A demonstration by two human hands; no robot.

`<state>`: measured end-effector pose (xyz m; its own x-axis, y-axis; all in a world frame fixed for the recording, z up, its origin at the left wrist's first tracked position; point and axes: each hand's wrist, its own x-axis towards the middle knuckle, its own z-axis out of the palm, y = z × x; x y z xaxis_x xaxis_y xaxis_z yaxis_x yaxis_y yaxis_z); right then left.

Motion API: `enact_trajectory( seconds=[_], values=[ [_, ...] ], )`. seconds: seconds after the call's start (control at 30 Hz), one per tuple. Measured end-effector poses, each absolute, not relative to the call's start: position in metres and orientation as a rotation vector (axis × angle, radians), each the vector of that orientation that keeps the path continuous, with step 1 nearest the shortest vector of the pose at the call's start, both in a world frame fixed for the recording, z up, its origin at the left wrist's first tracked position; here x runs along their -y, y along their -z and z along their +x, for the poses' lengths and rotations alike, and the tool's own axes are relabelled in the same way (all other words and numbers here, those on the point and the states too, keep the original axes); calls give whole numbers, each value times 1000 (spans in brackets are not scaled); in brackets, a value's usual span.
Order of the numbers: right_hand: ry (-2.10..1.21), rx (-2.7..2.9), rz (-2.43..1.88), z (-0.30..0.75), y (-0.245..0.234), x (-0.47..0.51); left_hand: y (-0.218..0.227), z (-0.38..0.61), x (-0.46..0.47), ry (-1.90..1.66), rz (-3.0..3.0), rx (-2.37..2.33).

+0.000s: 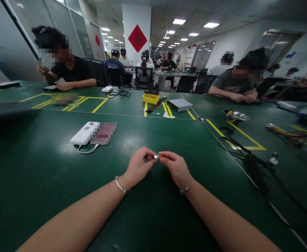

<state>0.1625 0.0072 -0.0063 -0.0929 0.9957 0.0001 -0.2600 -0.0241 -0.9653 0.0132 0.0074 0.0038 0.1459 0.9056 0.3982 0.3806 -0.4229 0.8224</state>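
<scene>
My left hand (139, 166) and my right hand (176, 168) meet just above the green table (50, 182), fingertips pinched together on a tiny orange and silver part (157, 156). Both hands grip it, the left from the left end and the right from the right end. Each wrist carries a thin bracelet. The part is too small to make out further.
A white power bank (84, 133) with a cable lies to the left of my hands. Farther back sit a yellow tray (150, 98), a grey box (179, 104) and a metal dish (236, 114). Black cables (248, 154) run along the right. Other people sit around the table.
</scene>
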Motion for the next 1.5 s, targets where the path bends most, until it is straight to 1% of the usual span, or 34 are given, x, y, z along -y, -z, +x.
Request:
enact_trajectory(
  seconds=[0.13, 0.6, 0.73, 0.97, 1.17, 1.5],
  values=[
    [-1353, 1144, -1002, 162, 6, -5, -3, 12, -7, -1302, 1937, -1268],
    [-1580, 1078, -921, 158, 9, -1, -7, 14, -1, -1402, 2010, -1292],
    [-1539, 1114, -919, 158, 9, -1, -8, 15, 1, -1414, 2002, -1313],
    [-1333, 1235, -987, 158, 8, -1, -9, 16, 2, -1420, 1983, -1348],
    [-1248, 1286, -1023, 158, 5, 1, -10, 18, 2, -1445, 1886, -1396],
    [-1338, 1291, -965, 159, 4, 1, -11, 16, 1, -1437, 1906, -1425]
  ],
)
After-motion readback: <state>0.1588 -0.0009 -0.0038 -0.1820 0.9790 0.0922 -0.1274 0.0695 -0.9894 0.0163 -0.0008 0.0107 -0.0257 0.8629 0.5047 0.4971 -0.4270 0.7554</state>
